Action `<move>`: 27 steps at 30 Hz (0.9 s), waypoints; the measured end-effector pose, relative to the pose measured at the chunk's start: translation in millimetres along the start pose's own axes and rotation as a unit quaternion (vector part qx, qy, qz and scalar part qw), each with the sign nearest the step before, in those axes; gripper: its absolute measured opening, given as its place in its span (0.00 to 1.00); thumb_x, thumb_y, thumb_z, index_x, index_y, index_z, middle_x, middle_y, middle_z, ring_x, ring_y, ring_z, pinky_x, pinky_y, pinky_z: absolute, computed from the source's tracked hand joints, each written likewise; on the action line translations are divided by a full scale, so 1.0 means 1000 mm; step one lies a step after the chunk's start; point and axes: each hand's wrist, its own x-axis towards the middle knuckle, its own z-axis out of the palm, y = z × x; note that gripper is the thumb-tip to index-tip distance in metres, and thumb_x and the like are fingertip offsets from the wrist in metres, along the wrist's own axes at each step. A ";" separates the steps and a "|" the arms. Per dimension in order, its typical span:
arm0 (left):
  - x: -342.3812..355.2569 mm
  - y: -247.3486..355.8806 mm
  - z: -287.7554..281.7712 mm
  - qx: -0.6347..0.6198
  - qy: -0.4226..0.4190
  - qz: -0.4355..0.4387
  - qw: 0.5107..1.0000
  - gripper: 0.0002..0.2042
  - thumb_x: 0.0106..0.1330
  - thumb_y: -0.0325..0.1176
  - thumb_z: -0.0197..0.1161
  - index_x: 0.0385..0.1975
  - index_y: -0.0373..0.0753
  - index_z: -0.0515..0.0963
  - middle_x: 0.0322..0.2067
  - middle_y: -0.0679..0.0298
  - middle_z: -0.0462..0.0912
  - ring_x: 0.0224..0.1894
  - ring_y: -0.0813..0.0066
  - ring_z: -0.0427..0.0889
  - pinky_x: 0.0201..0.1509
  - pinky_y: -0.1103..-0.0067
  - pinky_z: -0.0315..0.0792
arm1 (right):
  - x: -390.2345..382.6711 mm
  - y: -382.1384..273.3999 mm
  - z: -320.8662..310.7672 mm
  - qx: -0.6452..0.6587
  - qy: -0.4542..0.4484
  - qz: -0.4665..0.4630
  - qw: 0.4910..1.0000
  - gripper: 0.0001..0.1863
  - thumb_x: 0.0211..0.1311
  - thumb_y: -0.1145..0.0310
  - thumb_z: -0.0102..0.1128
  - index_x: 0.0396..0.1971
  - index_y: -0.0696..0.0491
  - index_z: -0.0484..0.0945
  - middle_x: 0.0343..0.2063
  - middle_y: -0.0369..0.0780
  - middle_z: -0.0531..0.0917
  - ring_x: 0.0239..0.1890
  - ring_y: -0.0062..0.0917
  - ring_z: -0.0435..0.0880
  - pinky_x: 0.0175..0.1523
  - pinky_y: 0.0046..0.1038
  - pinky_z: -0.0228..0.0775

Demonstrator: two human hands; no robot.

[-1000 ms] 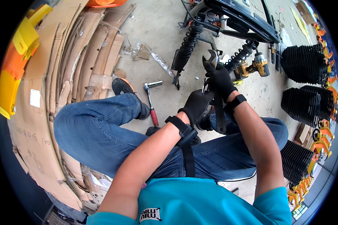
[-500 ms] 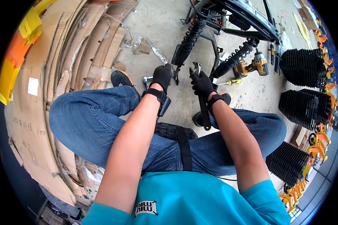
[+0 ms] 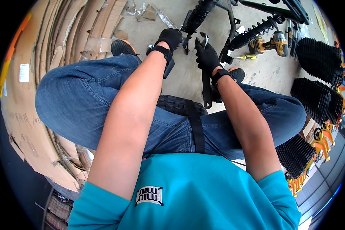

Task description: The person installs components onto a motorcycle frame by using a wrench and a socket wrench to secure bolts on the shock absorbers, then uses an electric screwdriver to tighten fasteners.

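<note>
My left hand (image 3: 170, 39), in a black glove, is closed beside the lower end of a black coil-spring shock absorber (image 3: 196, 19). What its fingers grip, if anything, is hidden. My right hand (image 3: 208, 58), gloved too, wraps round a dark adjustable wrench (image 3: 206, 90). The wrench's jaws point up and away from me, close to the shock absorber's lower bracket (image 3: 186, 43) but seemingly apart from it. Its handle hangs down below my fist, with a hole at the end. A second coil-spring shock absorber (image 3: 253, 34) slants to the right of my right hand.
A yellow-black cordless power tool (image 3: 278, 44) and a yellow-handled screwdriver (image 3: 248, 57) lie on the concrete floor at the right. Flattened cardboard (image 3: 74, 34) is stacked at my left. Ribbed black parts (image 3: 320, 61) stand in stacks on the far right. A black frame (image 3: 272, 7) rises ahead.
The whole view has shifted, so hands, legs and frame appear higher in the picture. Both hands keep about the same places by the shock absorber; the wrench stays in my right hand.
</note>
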 end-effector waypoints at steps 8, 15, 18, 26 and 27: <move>-0.003 0.009 0.001 0.065 -0.002 0.024 0.998 0.13 0.60 0.37 0.51 0.21 0.37 0.77 0.16 0.64 0.76 0.16 0.74 0.73 0.21 0.76 0.67 | -0.007 -0.018 -0.004 -0.084 0.011 0.014 0.996 0.19 0.60 0.54 0.57 0.33 0.58 0.72 0.23 0.39 0.78 0.21 0.25 0.80 0.21 0.29 0.74; -0.006 0.032 -0.005 0.147 -0.001 0.006 0.989 0.10 0.60 0.34 0.52 0.23 0.39 0.79 0.18 0.60 0.79 0.20 0.68 0.78 0.26 0.73 0.71 | 0.007 -0.006 0.001 -0.019 0.034 -0.011 0.999 0.20 0.59 0.54 0.58 0.33 0.59 0.73 0.24 0.40 0.78 0.22 0.26 0.81 0.21 0.29 0.74; -0.008 0.030 -0.010 0.336 0.013 0.136 0.932 0.08 0.58 0.32 0.52 0.26 0.40 0.80 0.22 0.57 0.82 0.25 0.63 0.82 0.31 0.70 0.74 | 0.007 -0.008 0.000 -0.030 0.017 -0.011 0.999 0.20 0.59 0.54 0.58 0.33 0.59 0.73 0.24 0.41 0.78 0.22 0.26 0.82 0.21 0.29 0.75; -0.008 0.042 -0.014 0.283 -0.045 0.053 0.957 0.08 0.57 0.31 0.52 0.27 0.40 0.80 0.24 0.55 0.82 0.28 0.60 0.83 0.33 0.67 0.75 | -0.005 -0.023 0.000 -0.088 0.019 -0.014 0.996 0.20 0.59 0.55 0.58 0.36 0.60 0.74 0.25 0.41 0.78 0.23 0.27 0.83 0.23 0.29 0.77; -0.009 0.044 -0.014 0.258 -0.045 0.040 0.964 0.08 0.57 0.31 0.53 0.27 0.40 0.80 0.24 0.54 0.82 0.28 0.59 0.83 0.33 0.67 0.75 | -0.005 -0.023 0.001 -0.080 0.023 -0.014 0.996 0.20 0.59 0.55 0.58 0.36 0.60 0.74 0.25 0.41 0.79 0.24 0.27 0.83 0.23 0.29 0.77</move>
